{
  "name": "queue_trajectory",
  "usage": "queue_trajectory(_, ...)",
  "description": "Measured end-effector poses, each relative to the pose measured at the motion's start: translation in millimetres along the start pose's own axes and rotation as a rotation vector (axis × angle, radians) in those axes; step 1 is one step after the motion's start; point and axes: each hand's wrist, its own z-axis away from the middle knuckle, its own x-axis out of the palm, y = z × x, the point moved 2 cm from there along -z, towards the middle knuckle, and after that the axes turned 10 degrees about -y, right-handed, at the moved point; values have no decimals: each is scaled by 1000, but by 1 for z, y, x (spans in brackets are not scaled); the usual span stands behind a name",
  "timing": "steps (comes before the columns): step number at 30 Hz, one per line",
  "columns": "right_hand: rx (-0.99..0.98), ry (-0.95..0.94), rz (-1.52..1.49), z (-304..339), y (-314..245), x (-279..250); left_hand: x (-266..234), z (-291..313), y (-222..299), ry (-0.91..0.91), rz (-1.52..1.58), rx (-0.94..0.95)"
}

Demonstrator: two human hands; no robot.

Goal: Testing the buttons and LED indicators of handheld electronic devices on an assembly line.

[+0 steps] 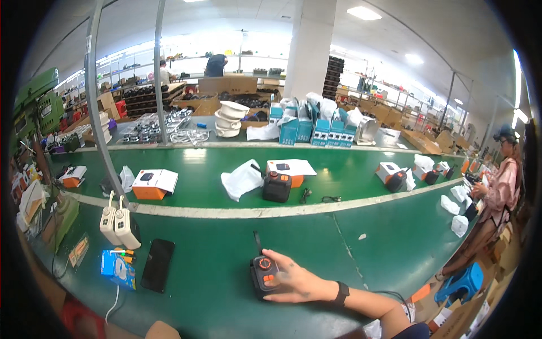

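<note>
On the green bench my right hand point(291, 281) is closed round the side of a small black device point(261, 271) with orange buttons, a round orange-ringed dial and a black wrist strap point(257, 242). My thumb and fingers lie along its right side and over the buttons. Of my left side, only a rounded patch of skin point(162, 331) shows at the lower edge, with no fingers visible. Left of the device lie a black smartphone point(158, 265) and a blue box point(118, 269) with a white cable. Behind them stand two cream-and-dark devices point(119, 226) with loop straps.
Across a pale rail point(226, 212) runs a green conveyor surface point(209, 161). It carries orange-and-white boxes point(154, 184), another black-and-orange device point(277, 187), a white bag point(243, 179) and short black cables point(331, 198). At the right a person point(499, 175) in pink stands near a blue stool point(462, 281).
</note>
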Motion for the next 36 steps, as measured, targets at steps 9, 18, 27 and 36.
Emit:
queue_trajectory(9, 32, -16, 1, -3, 0, 5, -3, 0, 2, 17, 9, 20)
queue_trajectory(18, 12, 9, 13, 0, 3, 6, 0, -1, -1, 10, 20, 22)
queue_trajectory(27, 13, 13, 16, 3, 5, 2, 6, -5, -4, 24, 53, 40)
queue_trajectory(36, 37, 5, 13, 1, 3, 7, 2, -1, -2, 52, 69, 71)
